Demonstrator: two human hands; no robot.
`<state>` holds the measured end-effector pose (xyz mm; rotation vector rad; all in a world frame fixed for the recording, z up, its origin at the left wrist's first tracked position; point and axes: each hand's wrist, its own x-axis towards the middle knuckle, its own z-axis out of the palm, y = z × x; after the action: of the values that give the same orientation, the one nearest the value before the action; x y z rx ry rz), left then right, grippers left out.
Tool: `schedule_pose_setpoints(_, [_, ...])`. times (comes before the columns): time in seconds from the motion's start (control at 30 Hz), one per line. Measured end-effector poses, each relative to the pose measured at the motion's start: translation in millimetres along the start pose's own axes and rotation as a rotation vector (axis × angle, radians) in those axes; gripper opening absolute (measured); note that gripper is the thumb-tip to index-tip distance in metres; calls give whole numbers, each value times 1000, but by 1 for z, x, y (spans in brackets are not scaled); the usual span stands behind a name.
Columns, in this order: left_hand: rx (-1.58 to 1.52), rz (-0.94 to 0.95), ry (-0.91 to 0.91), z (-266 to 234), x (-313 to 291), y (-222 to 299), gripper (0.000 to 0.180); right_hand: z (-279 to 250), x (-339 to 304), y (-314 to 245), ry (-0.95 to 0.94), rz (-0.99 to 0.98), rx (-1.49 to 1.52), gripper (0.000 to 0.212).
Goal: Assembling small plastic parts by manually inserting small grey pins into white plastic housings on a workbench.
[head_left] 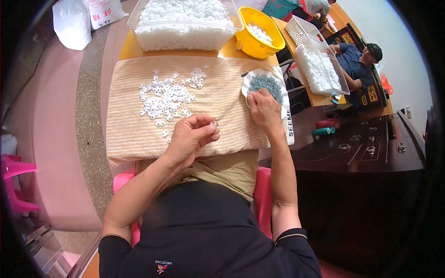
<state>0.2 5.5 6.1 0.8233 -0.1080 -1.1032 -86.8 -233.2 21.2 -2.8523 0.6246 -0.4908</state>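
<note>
My left hand (192,136) rests on a beige striped towel (130,125) and pinches one small white plastic piece (212,124) between thumb and fingertips. A scatter of several more white plastic pieces (167,99) lies on the towel just beyond it. My right hand (263,109) reaches into a white scalloped dish (248,81) filled with tiny grey-blue parts (265,83), fingertips closed down onto the pile. Whether it holds any of the parts is hidden by the fingers.
A clear bin (185,25) full of white pieces and a yellow tub (257,34) stand behind the towel. Another person (359,62) sits at the far right beside a second clear bin (322,67). A dark wooden table (366,148) lies right, a pink stool (14,183) left.
</note>
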Motion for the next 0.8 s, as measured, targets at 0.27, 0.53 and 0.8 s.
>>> schedule_pose_setpoints(0.27, [-16,-16,-2,0,0,-3,15,1,-6,-1,65,-56,-1,19])
schedule_pose_setpoints(0.53, [-23,-16,3,-2,1,-6,14,0,-6,-4,95,-62,-19,23])
schedule_pose_setpoints(0.8, [-22,-23,26,0,0,-5,14,1,-3,-8,78,-77,-42,23])
